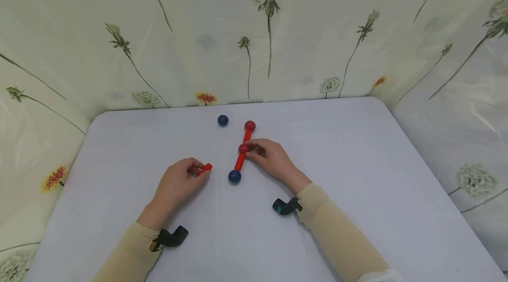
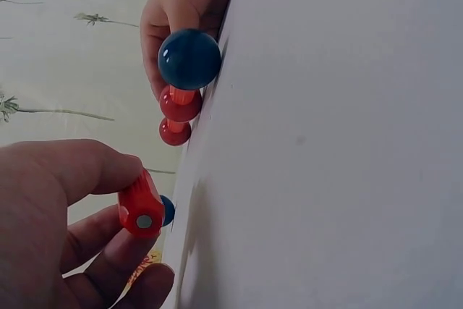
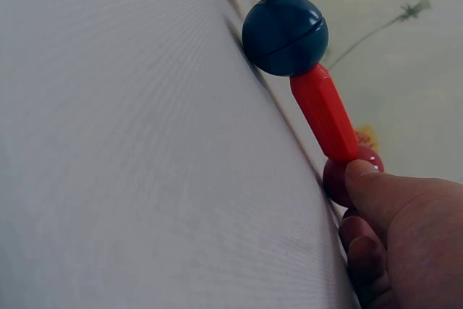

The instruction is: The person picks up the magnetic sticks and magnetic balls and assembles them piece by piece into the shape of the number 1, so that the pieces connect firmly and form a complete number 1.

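On the white table lies a straight chain: a red ball at the far end, a red rod, a middle red ball [image 1: 244, 149], another red rod [image 1: 240, 162] and a blue ball [image 1: 234, 176] at the near end. My right hand [image 1: 271, 158] pinches the middle red ball between thumb and fingers. To the left of the chain, my left hand [image 1: 180, 185] holds a loose red rod [image 2: 141, 208] between thumb and fingers. A round grey metal spot shows on that rod's end in the left wrist view. The loose rod is apart from the chain.
A single blue ball [image 1: 223, 120] sits near the table's back edge, left of the chain. Flower-patterned sheeting [image 1: 190, 53] rises behind and beside the white table [image 1: 357, 150]. A black device is strapped to each wrist.
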`<state>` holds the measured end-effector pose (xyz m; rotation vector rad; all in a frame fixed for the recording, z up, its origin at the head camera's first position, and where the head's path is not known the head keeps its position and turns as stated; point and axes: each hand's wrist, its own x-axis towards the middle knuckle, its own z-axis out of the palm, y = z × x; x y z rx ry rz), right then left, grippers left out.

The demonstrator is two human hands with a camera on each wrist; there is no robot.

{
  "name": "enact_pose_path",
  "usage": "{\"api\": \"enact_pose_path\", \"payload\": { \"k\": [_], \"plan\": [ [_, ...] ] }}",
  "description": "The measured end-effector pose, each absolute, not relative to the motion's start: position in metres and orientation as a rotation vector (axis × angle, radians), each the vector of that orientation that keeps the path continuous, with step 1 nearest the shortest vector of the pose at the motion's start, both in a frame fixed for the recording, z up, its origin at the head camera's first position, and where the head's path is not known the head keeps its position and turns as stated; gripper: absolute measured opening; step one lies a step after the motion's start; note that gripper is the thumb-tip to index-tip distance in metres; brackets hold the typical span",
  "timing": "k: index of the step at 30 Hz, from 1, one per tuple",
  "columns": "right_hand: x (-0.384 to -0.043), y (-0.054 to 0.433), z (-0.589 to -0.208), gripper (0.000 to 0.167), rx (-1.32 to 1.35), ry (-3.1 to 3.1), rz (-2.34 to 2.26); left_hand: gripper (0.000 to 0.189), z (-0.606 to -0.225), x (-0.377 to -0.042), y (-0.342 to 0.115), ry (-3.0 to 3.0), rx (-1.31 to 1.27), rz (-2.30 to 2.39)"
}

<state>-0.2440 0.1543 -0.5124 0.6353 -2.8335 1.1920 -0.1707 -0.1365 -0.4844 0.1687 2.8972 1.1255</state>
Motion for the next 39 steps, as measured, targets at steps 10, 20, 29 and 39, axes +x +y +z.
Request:
{"api": "enact_pose_path", "payload": {
  "k": [10,20,29,39],
  "plan": [
    [-0.244,0.154,-0.512,0.037,0.627,-2.843,1.185,0.021,-0.482,-0.163,-0.129,2.854,0.16,1.136],
    [-0.243,0.154,-0.51,0.038,0.632,-2.858,1.166,0.021,-0.484,-0.158,-0.119,2.804,0.124,1.099],
    [-0.244,0.154,-0.513,0.037,0.639,-2.839,1.175,0.021,-0.487,-0.154,-0.113,2.788,0.139,1.113],
    [-0.246,0.154,-0.514,0.037,0.617,-2.843,1.184,0.021,-0.486,-0.153,-0.11,2.773,0.16,1.138]
  ]
}}
